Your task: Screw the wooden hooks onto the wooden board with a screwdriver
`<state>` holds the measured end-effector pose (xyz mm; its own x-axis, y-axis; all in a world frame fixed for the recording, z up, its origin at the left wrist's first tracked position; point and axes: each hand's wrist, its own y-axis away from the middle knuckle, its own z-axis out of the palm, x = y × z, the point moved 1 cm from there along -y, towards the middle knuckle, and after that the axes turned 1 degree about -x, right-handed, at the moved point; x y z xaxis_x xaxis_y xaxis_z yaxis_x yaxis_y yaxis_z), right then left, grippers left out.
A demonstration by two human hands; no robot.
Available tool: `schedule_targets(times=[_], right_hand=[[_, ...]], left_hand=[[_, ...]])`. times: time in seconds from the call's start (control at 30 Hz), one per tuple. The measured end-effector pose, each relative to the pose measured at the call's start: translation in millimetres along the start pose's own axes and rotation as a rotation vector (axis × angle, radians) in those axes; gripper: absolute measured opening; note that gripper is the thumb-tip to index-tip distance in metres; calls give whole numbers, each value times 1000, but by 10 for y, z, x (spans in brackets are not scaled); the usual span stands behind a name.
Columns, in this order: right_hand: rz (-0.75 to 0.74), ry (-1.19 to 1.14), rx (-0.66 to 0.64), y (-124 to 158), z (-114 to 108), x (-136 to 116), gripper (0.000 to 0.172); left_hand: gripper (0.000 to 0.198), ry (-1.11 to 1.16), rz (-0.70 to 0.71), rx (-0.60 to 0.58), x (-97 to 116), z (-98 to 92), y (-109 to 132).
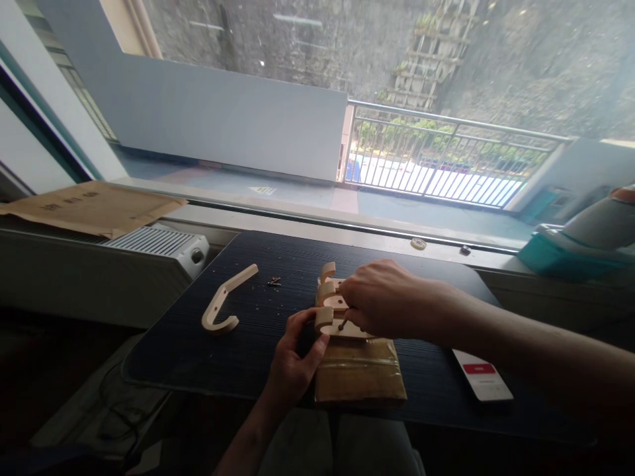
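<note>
My left hand (292, 357) is closed round the nearest wooden hook (325, 318) of a row of pale curved hooks, thumb in front and fingers behind. The hooks belong to light wooden pieces with dark holes, resting on a taped cardboard box (361, 380). Over these pieces my right hand (374, 297) is closed on a thin metal rod (342, 324), whose lower end meets the wood beside the nearest hook. Its upper part is hidden in my fingers, so I cannot tell whether it is a screw or a driver.
On the dark table (169, 354) lie a separate bent wooden hook (217, 307), a few small screws (274, 282) and scattered crumbs. A phone (481, 373) lies under my right forearm. Farther off are a radiator (169, 246) with a flat brown cardboard sheet (99, 205), the window sill and a teal box (555, 254).
</note>
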<state>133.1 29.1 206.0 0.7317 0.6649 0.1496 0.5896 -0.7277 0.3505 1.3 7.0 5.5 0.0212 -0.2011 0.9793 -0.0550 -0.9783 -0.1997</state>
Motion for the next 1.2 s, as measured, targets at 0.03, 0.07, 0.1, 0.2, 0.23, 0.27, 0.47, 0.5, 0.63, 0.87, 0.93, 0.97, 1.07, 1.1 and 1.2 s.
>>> schedule_targets(times=[0.03, 0.07, 0.1, 0.2, 0.23, 0.27, 0.47, 0.5, 0.63, 0.87, 0.93, 0.97, 1.07, 1.1, 1.2], right_hand=[[13, -7, 3, 4, -5, 8, 16], [24, -8, 7, 8, -10, 14, 18], [31, -5, 8, 14, -16, 20, 20], [5, 34, 18, 42, -40, 24, 21], [-16, 57, 17, 55, -50, 18, 18], [-40, 83, 18, 68, -60, 9, 16], [-148, 173, -15, 86, -85, -41, 12], [-144, 171, -21, 75, -75, -36, 13], [-130, 127, 13, 23, -3, 6, 15], [-8, 44, 3, -21, 44, 25, 12], [24, 44, -11, -18, 25, 31, 16], [33, 39, -13, -11, 10, 33, 17], [10, 24, -7, 34, -48, 24, 17], [-10, 35, -6, 55, -71, 13, 16], [-76, 113, -18, 113, -136, -45, 14]], left_hand=[[39, -3, 13, -6, 6, 1, 0], [40, -10, 28, -11, 10, 2, 0], [40, -20, 42, -15, 12, 3, 0], [40, -29, 60, -12, 12, 2, -6], [39, -31, 57, -10, 12, 2, -8], [38, -33, 53, -9, 14, 1, -9], [37, -55, 47, -1, 16, -9, -15], [37, -59, 49, -6, 9, -10, -15], [36, -55, 53, -27, -18, -15, -15], [35, -63, 75, -25, -44, -8, -17], [35, -71, 88, -14, -47, -9, -16], [35, -74, 90, -11, -46, -10, -16], [35, -75, 84, -10, -39, -12, -16], [35, -73, 79, -12, -35, -12, -17], [35, -71, 72, -13, -22, -9, -18]])
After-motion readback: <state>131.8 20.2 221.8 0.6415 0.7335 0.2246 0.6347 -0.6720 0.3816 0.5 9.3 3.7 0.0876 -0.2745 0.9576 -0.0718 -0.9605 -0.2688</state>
